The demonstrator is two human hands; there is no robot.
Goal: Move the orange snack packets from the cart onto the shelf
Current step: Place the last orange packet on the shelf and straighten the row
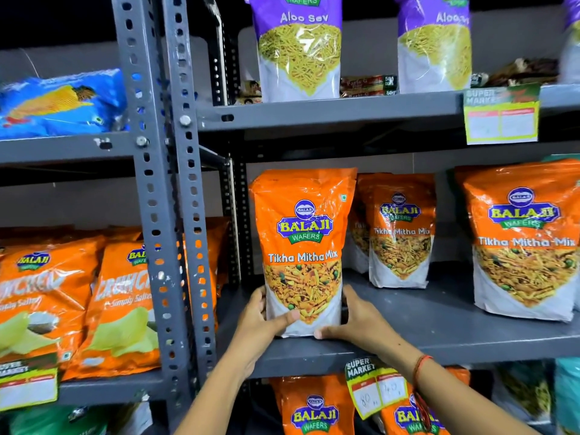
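An orange Tikha Mitha Mix packet [301,246] stands upright at the left front of the grey middle shelf [439,334]. My left hand [266,318] grips its lower left side, thumb across the front. My right hand [354,321] holds its lower right corner, thumb under the bottom edge. Two more orange packets of the same kind stand further right on this shelf, one [400,233] set back and one [524,243] near the front. The cart is out of view.
A grey perforated upright post [175,199] stands just left of the held packet. Purple Aloo Sev bags [298,48] fill the shelf above. Orange crisp bags [119,306] sit on the left rack. Price tags [373,387] hang from the shelf edge, with more orange packets [314,406] below.
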